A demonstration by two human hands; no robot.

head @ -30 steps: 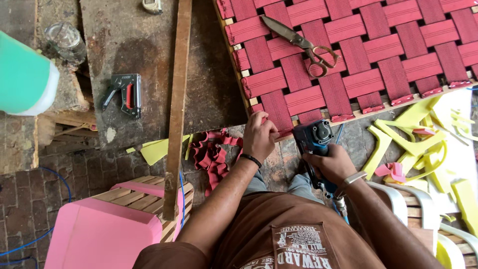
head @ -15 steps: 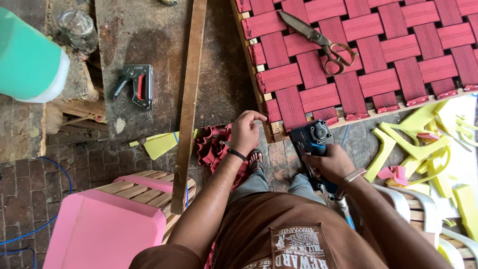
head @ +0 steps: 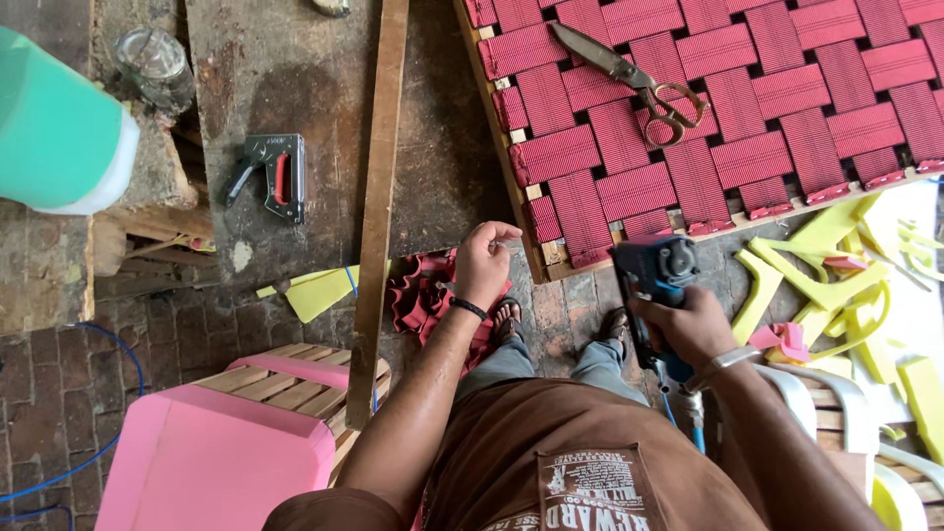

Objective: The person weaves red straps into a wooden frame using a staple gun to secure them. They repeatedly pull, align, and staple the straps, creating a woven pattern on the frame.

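We hold the blue pneumatic stapler (head: 657,285) clamped in our right hand (head: 688,329), its nose just beside the near corner of the wooden frame (head: 506,167), which lies on the floor ahead of us, woven with red webbing (head: 688,128). Our left hand (head: 485,261) has its fingers curled together near that same corner, above a loose heap of red webbing strip (head: 423,295); we cannot tell whether it pinches a strap end or closes on nothing. The risk we judge greatest is the left fingers sitting so near the stapler's nose: a shot fired while they hover there could catch them. A strap let slack at the edge could also be fixed loose or crooked, and the air hose (head: 688,413) under our wrist could snag on our knee. The scissors (head: 629,79) lie open on the weave, apt to slide if the frame is shifted. The floor is worn brick and dark, stained boards. A long wooden batten (head: 379,206) lies alongside, a hand stapler (head: 273,175) sits to the left, yellow foam offcuts (head: 836,275) litter the right, and a pink cushioned stool (head: 211,462) stands by our left elbow.
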